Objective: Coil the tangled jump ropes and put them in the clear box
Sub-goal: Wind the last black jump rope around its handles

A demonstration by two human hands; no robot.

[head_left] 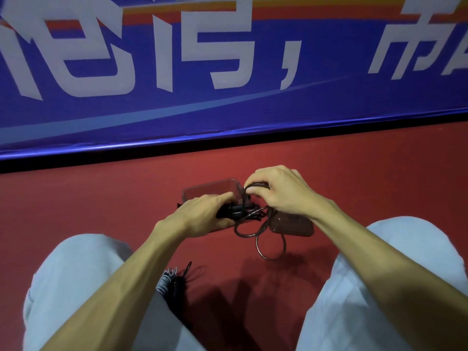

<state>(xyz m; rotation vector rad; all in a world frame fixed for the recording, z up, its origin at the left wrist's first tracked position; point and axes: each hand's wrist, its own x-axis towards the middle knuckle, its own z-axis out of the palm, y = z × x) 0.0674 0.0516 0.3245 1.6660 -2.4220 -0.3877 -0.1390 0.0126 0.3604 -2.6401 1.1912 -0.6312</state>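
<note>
The blue banner (329,102) bears cropped white Chinese characters and a comma.

Two hands (202,214) (279,192), one clear box (210,188), one lid (291,226)

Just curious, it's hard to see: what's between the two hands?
In the head view, loops of black jump rope stretch between the left hand and the right hand, both gripping it.

One head-worn, wide-angle view, facing forward and down. Close above left hand (202,214), right hand (281,191) and knees (76,274). Floor (101,211) below, banner (329,102) beyond.
</note>
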